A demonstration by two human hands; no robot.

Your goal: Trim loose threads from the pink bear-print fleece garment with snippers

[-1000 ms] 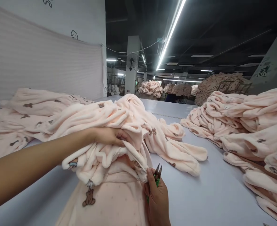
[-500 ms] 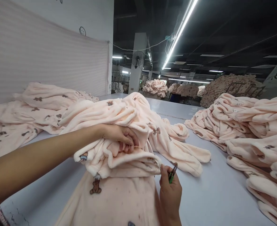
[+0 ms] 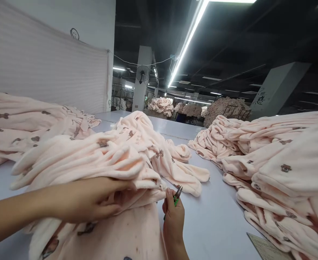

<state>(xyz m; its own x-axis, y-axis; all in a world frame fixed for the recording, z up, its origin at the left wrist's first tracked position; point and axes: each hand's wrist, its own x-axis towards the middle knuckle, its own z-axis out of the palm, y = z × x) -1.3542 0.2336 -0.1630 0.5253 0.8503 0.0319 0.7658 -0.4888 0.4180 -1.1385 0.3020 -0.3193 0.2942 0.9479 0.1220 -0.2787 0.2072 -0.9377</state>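
Note:
A pale pink fleece garment [image 3: 94, 155] with brown bear prints lies bunched before me, one sleeve stretched out to the right. My left hand [image 3: 91, 198], slightly blurred, grips a fold of it, its fingertips partly hidden under the cloth. At the garment's right edge, my right hand [image 3: 173, 216] pinches the fabric between thumb and finger. Thread snips [image 3: 177, 196] with green handles are held in that same hand, their dark blades pointing up.
Piles of the same pink fleece stand on the left [image 3: 26, 119] and right [image 3: 283, 173] of the pale table [image 3: 210, 216]. A printed card [image 3: 265, 247] lies at the lower right. More heaps [image 3: 161, 105] and a pillar with a fan are in the background.
My view has turned to the right. The left hand has moved down and left, drawing fabric with it. My right hand keeps the garment edge and the snips.

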